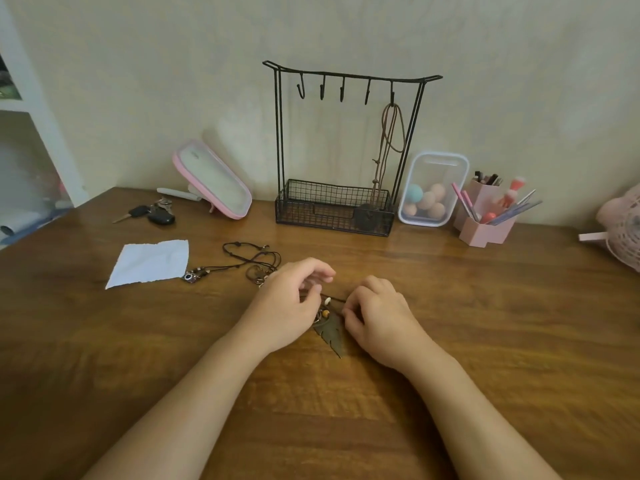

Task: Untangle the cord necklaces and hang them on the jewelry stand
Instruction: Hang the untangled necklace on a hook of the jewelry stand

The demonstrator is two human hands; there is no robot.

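Note:
A black wire jewelry stand rises at the back of the wooden table, with a brown cord necklace hanging from its rightmost hook. A dark leaf pendant necklace with beads lies between my hands. My left hand pinches its cord on the left, fingers curled. My right hand pinches the cord on the right side. A tangle of black cord necklaces with a small pendant lies left of my left hand.
A torn white paper and car keys lie at the left. A pink mirror leans by the wall. Right of the stand are a clear box of sponges, a pink brush holder and a pink fan.

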